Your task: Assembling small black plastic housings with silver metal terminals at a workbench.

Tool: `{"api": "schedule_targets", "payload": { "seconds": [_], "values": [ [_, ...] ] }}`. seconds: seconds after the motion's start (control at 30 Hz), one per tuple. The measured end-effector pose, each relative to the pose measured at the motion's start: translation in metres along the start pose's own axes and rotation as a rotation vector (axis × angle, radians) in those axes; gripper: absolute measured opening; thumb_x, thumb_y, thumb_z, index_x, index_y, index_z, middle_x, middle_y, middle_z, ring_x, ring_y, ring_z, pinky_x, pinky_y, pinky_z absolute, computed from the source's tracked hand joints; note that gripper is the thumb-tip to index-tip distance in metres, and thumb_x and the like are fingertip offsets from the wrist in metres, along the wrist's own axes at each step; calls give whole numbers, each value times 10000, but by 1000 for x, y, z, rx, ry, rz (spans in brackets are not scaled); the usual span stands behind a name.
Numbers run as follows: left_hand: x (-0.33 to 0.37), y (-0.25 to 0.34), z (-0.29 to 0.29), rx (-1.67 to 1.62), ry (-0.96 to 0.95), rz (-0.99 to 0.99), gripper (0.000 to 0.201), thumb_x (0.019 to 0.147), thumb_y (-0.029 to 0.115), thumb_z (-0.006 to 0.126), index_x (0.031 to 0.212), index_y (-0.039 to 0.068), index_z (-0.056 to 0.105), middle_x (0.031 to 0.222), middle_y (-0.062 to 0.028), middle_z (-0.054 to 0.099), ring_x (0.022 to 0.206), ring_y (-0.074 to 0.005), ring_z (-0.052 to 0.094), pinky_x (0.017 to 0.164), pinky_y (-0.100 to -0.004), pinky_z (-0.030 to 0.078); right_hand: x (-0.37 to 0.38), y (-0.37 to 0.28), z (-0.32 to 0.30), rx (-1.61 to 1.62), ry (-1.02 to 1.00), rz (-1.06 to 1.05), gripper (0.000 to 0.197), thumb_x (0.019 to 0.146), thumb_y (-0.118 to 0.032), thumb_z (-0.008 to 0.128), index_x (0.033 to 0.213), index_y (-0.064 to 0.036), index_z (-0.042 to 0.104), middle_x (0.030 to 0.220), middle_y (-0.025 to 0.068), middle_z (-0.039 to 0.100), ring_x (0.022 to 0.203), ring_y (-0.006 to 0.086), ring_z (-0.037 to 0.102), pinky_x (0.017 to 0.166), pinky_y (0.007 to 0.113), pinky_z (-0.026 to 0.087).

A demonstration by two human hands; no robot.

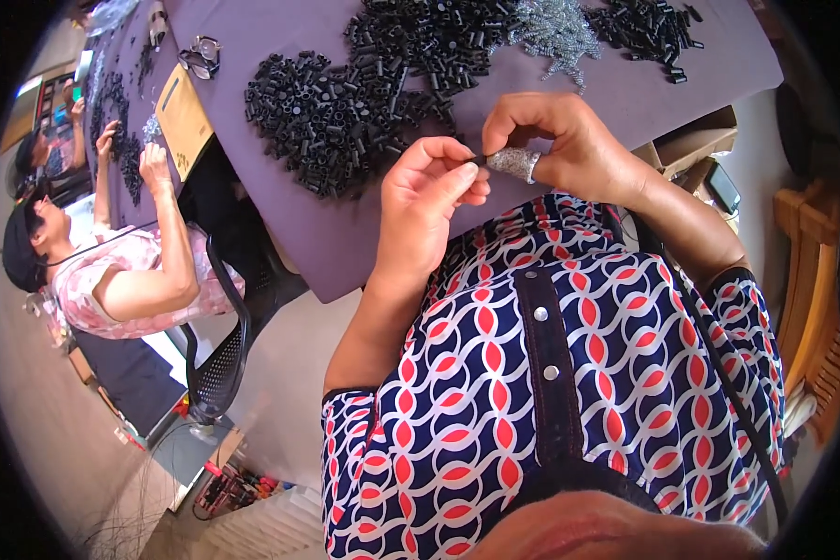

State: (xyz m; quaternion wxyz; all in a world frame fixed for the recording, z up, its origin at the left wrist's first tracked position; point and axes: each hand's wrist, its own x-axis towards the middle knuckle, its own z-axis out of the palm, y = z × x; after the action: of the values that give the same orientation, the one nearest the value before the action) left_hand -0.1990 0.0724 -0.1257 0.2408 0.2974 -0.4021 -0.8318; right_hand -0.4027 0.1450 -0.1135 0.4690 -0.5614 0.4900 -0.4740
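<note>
My left hand (425, 205) and my right hand (574, 145) meet just in front of my body, above the table's near edge. Thumb and forefinger of each are pinched at a small black piece (479, 161), mostly hidden by the fingertips. A glittery silver-white wrap (513, 165) covers a finger of my right hand. Beyond my left hand lies a heap of short black plastic tubes (313, 121), joining a larger heap of black parts (425, 47). Farther right is a tangle of small silvery pieces that look like springs (555, 37), beside more slim black parts (639, 37).
The table has a purple-grey cover (299, 243). At left a co-worker (140, 271) sits handling similar parts, near a yellow-brown envelope (185, 117), eyeglasses (201, 58) and a black chair (224, 355). On the right are a cardboard box (691, 140), a phone (723, 187) and a wooden chair (803, 280).
</note>
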Motion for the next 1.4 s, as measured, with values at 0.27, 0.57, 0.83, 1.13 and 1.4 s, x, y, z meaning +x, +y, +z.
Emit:
{"api": "schedule_targets", "payload": {
  "seconds": [0.27,0.57,0.83,1.13,1.4],
  "values": [
    [-8,-3,4,357,27,59,194,976,76,622,1132,-39,645,921,-84,714,780,-119,670,736,-254,556,0,-3,-4,-216,-44,-90,335,684,192,585,976,34,628,900,62,655,875,165,651,799,293,524],
    [-16,-9,-7,265,33,-37,171,1017,124,559,1103,-10,624,851,-40,670,727,-100,621,679,-246,521,-2,9,0,-133,-63,-94,306,729,161,630,1000,24,670,960,84,677,923,201,666,814,317,527],
    [-14,2,-31,98,175,19,150,1018,126,546,1095,9,600,842,-44,646,717,-117,595,677,-248,487,29,14,-11,-716,-35,-271,383,678,93,622,1041,-21,666,1014,139,628,938,363,631,806,405,526],
    [-13,-2,-39,-66,132,-6,172,1023,137,529,1117,7,592,866,-57,617,761,-160,579,680,-277,473,45,20,-13,-927,-66,-304,332,684,73,618,997,-32,653,972,120,602,944,338,616,780,408,519],
    [-14,-1,-36,-87,131,2,153,1020,141,542,1078,14,603,856,-56,653,725,-135,613,686,-269,506,35,10,-6,-876,-93,-261,373,654,76,613,1011,-24,657,1004,117,609,954,343,615,792,413,523]
  ]
}}
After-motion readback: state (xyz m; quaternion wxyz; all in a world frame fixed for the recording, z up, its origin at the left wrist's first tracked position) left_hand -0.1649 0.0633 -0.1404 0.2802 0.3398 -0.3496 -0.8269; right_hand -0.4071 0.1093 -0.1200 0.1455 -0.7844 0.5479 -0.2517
